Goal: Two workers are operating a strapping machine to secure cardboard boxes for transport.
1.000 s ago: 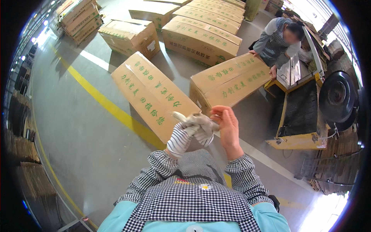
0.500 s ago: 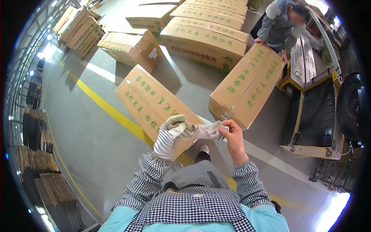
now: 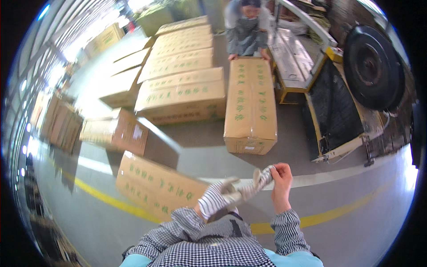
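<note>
- Loose glove (image 3: 255, 186) is strung btwn both hands, in front of checked apron (image 3: 218, 254). Step in hand, my read: getting glove straightened out; next move prob. calls for steady cuff pinch & fabric eased flat.
- Far L: near carton (image 3: 153, 184), long box shape, tan cardboard, flat faces, green print, bit of shiny tape; lies just beyond L forearm.
- L hand (image 3: 218, 196): gloved, pale w/ dark-striped cuff; fingers part-curled at Loose glove's near end. Blurry, can't tell how firm the hold is.
- Glove fabric looks soft, thin, crumpled; pale part + striped cuff, cuff end toward R.
- Mid, farther off: long carton (image 3: 250, 102), end-on, crisp edges, taped seam; co-worker's hands (image 3: 265, 54) on its far end.
- R hand (image 3: 282, 180): bare, thumb & fingers closed in tight pinch on striped cuff; checked sleeve (image 3: 289, 231) at wrist.
- Far R: yellow-edged frame (image 3: 334, 54), hard-looking; black disc (image 3: 371, 66), round, raised hub.
</note>
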Demonstrator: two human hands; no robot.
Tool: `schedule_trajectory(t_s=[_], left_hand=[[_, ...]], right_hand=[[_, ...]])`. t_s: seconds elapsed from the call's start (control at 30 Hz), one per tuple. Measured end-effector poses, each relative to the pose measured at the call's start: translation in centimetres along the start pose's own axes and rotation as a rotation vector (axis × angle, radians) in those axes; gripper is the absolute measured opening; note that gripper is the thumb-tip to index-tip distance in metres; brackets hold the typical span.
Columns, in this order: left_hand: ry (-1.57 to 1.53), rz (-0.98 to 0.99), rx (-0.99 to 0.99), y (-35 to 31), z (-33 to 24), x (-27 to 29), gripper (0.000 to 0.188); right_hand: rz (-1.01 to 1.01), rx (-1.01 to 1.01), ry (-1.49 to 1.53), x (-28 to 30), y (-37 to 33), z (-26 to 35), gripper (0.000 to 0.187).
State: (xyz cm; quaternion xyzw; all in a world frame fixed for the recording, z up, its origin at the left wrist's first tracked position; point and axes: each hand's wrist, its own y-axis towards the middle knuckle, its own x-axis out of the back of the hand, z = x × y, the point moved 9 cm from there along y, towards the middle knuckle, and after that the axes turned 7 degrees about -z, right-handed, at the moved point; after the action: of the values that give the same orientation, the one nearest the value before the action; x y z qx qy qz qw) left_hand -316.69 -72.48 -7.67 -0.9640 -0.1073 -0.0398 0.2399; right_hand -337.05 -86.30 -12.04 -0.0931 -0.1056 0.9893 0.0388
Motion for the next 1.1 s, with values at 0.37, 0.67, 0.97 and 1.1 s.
schedule_trajectory(t_s=[0.37, 0.67, 0.97, 1.1], left_hand=[[0.344, 0.058, -0.151, 11.0, -1.5, -6.1, 0.014], [0.390, -0.260, -0.655, 12.4, -13.6, -2.0, 0.007], [0.091, -0.507, -0.244, 16.9, -1.1, 12.3, 0.008], [0.369, -0.830, -0.609, 12.6, -6.9, 18.2, 0.020]], right_hand=[[-0.549, 0.221, -0.130, 13.9, 1.7, 3.3, 0.011], [-0.293, 0.143, -0.059, 7.0, 3.4, 12.2, 0.015], [-0.009, -0.058, -0.030, -8.3, 8.6, 5.1, 0.012], [0.034, -0.057, -0.148, -14.6, 8.9, 1.3, 0.009]])
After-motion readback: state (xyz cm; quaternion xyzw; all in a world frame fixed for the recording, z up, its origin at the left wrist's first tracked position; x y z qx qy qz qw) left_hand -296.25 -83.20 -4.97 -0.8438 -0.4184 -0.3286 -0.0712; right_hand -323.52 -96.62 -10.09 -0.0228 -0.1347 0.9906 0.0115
